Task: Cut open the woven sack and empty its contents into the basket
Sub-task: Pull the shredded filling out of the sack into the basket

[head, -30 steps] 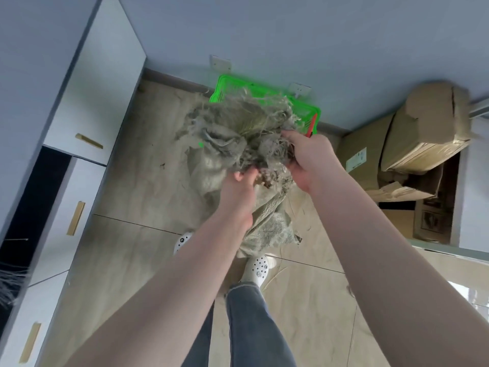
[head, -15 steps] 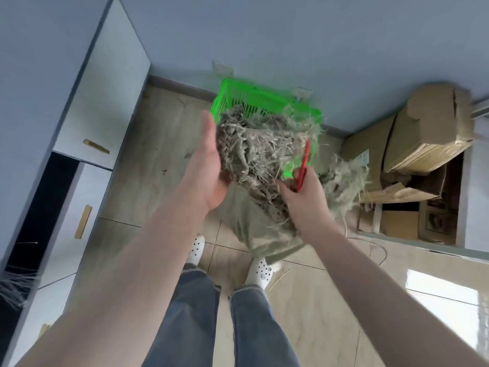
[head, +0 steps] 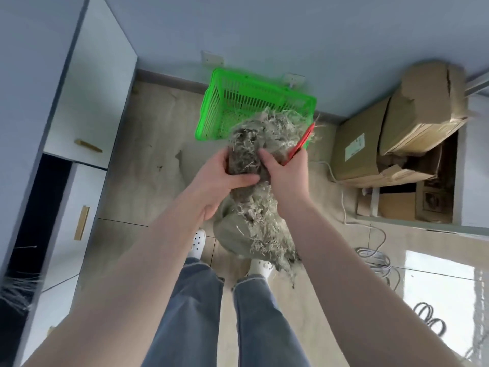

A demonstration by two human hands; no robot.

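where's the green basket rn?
Head view, upper centre: the green basket sits on the floor against the back wall, just beyond the frayed sack both hands hold, with cardboard boxes to its right.

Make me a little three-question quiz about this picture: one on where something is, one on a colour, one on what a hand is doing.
1. Where does the basket stand?
A. on the floor by the wall
B. on a chair
C. on top of the cardboard boxes

2. What colour is the tool in the right hand?
A. blue
B. red
C. yellow

3. What is the left hand doing?
A. hanging idle
B. pressing flat on the floor
C. gripping the sack

Answers: 1 A, the basket sits on the tiles under the wall sockets; 2 B, a red blade pokes out past the right hand's fingers; 3 C, the left hand's fingers and thumb curl round the frayed sack.
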